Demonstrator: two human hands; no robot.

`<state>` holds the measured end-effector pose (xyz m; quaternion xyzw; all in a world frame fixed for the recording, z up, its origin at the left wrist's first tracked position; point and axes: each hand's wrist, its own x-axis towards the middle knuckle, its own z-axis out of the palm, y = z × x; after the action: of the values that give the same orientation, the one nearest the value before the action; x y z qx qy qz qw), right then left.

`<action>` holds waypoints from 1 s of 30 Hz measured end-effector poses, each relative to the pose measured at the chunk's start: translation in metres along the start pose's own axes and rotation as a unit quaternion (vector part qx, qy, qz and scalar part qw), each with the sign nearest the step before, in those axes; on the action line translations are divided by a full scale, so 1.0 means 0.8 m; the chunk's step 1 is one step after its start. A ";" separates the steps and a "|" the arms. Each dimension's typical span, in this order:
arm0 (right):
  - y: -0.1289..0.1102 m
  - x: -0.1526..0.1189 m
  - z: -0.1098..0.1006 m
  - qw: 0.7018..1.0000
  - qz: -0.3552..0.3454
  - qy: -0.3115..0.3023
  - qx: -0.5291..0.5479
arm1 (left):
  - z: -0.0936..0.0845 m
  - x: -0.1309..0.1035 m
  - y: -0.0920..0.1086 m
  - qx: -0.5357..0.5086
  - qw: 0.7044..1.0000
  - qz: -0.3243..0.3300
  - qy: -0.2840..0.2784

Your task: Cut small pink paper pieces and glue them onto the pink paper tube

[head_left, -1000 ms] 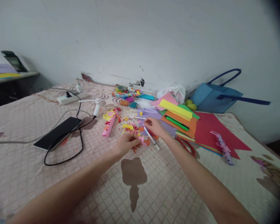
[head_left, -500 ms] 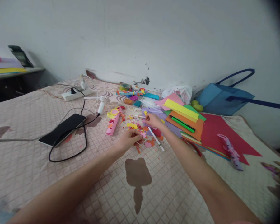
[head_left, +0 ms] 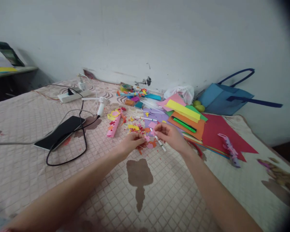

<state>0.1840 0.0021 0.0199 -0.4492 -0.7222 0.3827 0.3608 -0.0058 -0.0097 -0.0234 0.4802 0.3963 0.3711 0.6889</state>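
Observation:
My left hand (head_left: 132, 143) is closed in a pinch at a small pink paper flower (head_left: 147, 138), low over the scraps. A thin white strand shows under its fingertips. My right hand (head_left: 168, 133) is also pinched, a short way to the right; a bit of pink shows at its fingertips, too small to name. Below the right fingers lies a white marker (head_left: 161, 145). Another white marker (head_left: 146, 119) rests farther back, partly on a purple sheet (head_left: 157, 114). Around both hands are colored paper scraps (head_left: 137, 129) and a yellow paper piece (head_left: 133, 127).
To the left lie a pink paper roll with a flower (head_left: 114, 126), a white glue gun (head_left: 101, 108), a black tablet-like slab (head_left: 62, 132) and a power strip (head_left: 73, 96). Rightward are stacked colored papers (head_left: 199, 127), a green cutter-like tool (head_left: 185, 125), a decorated purple roll (head_left: 229, 149) and a blue bag (head_left: 224, 98).
My right hand has drawn back from the purple sheet toward me, its fingers now near my left hand. The left hand stays at the pink flower. The view has shifted slightly right.

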 end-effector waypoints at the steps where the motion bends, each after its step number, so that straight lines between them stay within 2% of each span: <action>1: -0.005 -0.012 0.004 1.000 0.005 -0.019 0.014 | 0.002 -0.001 -0.001 0.006 1.000 -0.001 -0.007; 3: -0.008 -0.027 0.012 0.999 0.008 -0.041 0.019 | 0.005 -0.002 -0.002 0.015 1.000 -0.005 -0.021; 5: -0.006 -0.033 0.018 0.999 0.008 -0.037 0.009 | 0.008 -0.003 -0.001 0.026 0.999 -0.001 -0.030; 9: 0.001 -0.032 0.022 1.000 0.012 -0.009 -0.021 | 0.011 -0.007 0.002 0.053 0.998 0.017 -0.038; 20: -0.002 -0.034 0.025 0.998 0.008 -0.003 -0.061 | 0.015 -0.009 0.004 0.064 0.997 0.001 -0.034; 25: -0.002 -0.033 0.023 1.000 0.020 0.014 -0.002 | 0.011 -0.006 0.001 0.079 0.996 0.023 -0.033; 30: 0.004 -0.039 0.022 0.993 0.087 0.041 0.070 | 0.009 -0.006 0.001 0.050 0.998 0.010 -0.032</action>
<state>0.1804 -0.0303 0.0039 -0.4993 -0.6361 0.4438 0.3863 -0.0014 -0.0165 -0.0202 0.5296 0.3867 0.3425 0.6728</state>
